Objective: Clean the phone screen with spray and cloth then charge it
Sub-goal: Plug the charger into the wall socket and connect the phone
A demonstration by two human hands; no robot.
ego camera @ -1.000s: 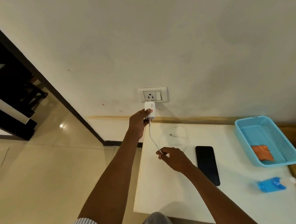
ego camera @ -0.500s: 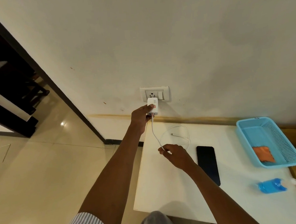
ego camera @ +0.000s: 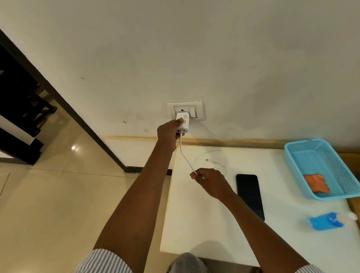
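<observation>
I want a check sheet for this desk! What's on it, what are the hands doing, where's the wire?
Surface: white table, against the wall.
Job's things: phone flat, screen dark, unplugged; charger at the socket; spray bottle lying down; orange cloth in the blue basket.
Clutter: nothing seen.
Hands: left hand grips the charger; right hand pinches the cable.
Cables: white, charger to table, looped; free end loose.
Surroundings: tiled floor, dark door frame.
</observation>
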